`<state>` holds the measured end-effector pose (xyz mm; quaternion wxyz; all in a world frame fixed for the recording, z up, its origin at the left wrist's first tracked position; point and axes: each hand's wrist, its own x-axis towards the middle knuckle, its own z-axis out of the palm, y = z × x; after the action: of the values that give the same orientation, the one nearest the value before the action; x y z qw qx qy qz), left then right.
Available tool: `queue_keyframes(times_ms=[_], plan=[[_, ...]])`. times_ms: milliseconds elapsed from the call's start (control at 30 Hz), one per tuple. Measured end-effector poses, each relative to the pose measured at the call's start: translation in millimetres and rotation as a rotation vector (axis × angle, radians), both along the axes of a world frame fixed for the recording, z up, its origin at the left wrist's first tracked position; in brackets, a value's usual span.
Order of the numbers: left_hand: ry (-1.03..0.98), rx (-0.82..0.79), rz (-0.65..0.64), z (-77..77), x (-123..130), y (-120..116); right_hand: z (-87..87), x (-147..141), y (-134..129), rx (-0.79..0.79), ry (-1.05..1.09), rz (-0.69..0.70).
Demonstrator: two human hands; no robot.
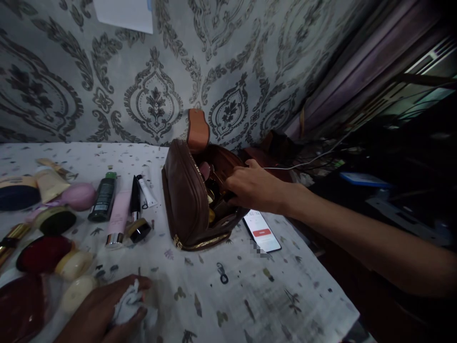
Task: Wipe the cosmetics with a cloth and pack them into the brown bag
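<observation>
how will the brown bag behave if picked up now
The brown bag would probably flex only moderately, since its sides stand up. It might spill if tipped, as its zipper gapes open, and the things inside likely add some weight.

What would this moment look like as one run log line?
left hand: holds crumpled white wad | right hand: in open brown bag, grip hidden | phone: beside bag, screen lit | cosmetics: left of bag

Coloured dark brown on the bag (183, 190), gold along its zipper (207, 244), orange-brown on its strap (198, 131). Printed with plant motifs on the white cloth (207, 281). Patterned with dark medallions and leaves on the grey wall (154, 97). Pink on the tube (119, 214), whitish on the wipe (129, 303).
</observation>
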<state>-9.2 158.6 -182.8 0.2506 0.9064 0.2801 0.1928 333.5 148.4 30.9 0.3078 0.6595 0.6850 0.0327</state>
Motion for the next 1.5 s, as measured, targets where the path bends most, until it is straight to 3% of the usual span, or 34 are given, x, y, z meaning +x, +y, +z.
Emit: queue_keyframes(times_ms=[167, 433, 567, 700, 867, 1100, 1233, 1500], plan=[[-0.034, 0.029, -0.048, -9.5, -2, 0, -1.7, -3, 1, 0.005, -0.027, 0.064], [0.011, 0.060, -0.029, -12.2, -4, -1, -3.3, -22, 17, -0.144, -0.085, 0.069], [0.004, 0.090, -0.044, -11.7, -2, -1, -8.9, -20, 15, -0.089, -0.146, 0.265], [-0.022, 0.138, -0.054, -10.7, 0, 0, -15.4, -11, 14, -0.153, -0.065, 0.408], [0.002, 0.097, -0.070, -10.1, -1, 0, -16.9, 1, 20, -0.175, -0.012, 0.407], [0.032, 0.010, -0.028, -14.1, -5, -4, -4.4, -11, 20, -0.219, -0.072, 0.217], [0.035, 0.022, 0.001, -16.8, -5, -6, -7.3, -20, 15, -0.170, -0.102, 0.222], [0.007, 0.070, -0.068, -16.7, -5, 0, -6.6, -19, 12, -0.185, -0.117, 0.207]])
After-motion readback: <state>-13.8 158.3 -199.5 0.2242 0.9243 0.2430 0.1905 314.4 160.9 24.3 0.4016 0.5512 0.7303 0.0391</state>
